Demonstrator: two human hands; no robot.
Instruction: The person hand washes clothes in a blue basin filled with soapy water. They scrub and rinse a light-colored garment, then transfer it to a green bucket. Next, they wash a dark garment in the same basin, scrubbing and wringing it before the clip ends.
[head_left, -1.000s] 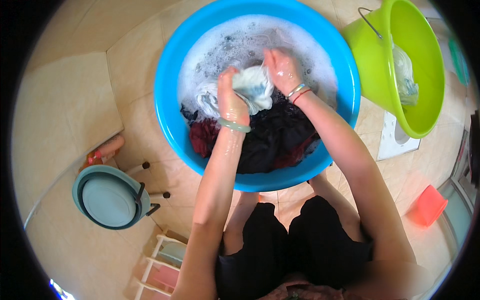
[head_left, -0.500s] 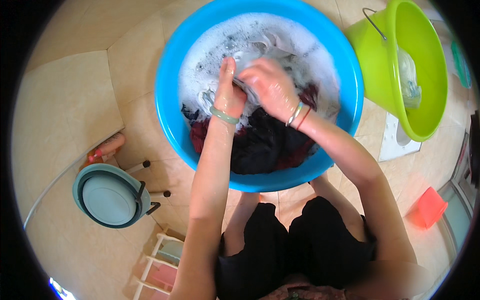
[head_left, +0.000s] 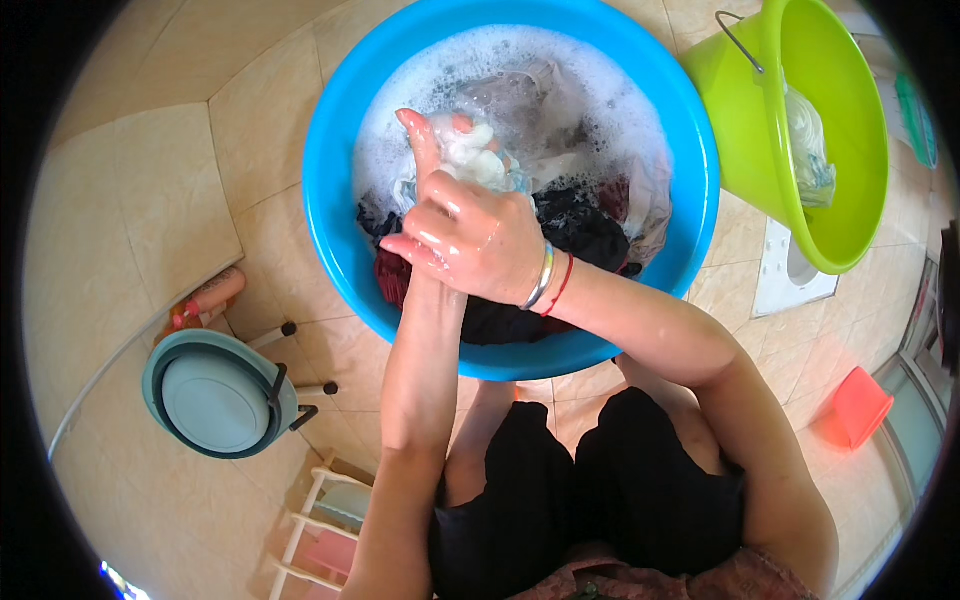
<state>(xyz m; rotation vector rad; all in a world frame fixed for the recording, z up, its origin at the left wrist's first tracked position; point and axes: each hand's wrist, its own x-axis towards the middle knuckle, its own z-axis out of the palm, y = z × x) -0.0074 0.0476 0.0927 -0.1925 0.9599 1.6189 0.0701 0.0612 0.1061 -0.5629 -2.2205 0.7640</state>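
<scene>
A big blue tub (head_left: 314, 200) holds sudsy water and soaking clothes. My left hand (head_left: 424, 142) is over the suds, its thumb stretched out and its fingers around a soapy white cloth (head_left: 472, 160). Curled into a fist, my right hand (head_left: 475, 235) lies across the base of my left hand and meets the cloth's near edge; its palm side is hidden. Dark clothing (head_left: 580, 225) lies below and right of the hands, a dark red piece (head_left: 391, 278) at the left, and pale fabric (head_left: 545, 95) beneath the foam at the far side.
At the right a lime-green bucket (head_left: 735, 130) leans with a white bundle (head_left: 808, 150) inside, beside a white floor fixture (head_left: 780, 280). A red container (head_left: 860, 408) stands lower right. Grey-green basins (head_left: 215, 400), a pink bottle (head_left: 215, 292) and a white rack (head_left: 300, 525) are at the left.
My right hand has come down and left, from beside my left hand's fingers to across its base, and is now a fist. More white, sudsy cloth shows at my left fingers.
</scene>
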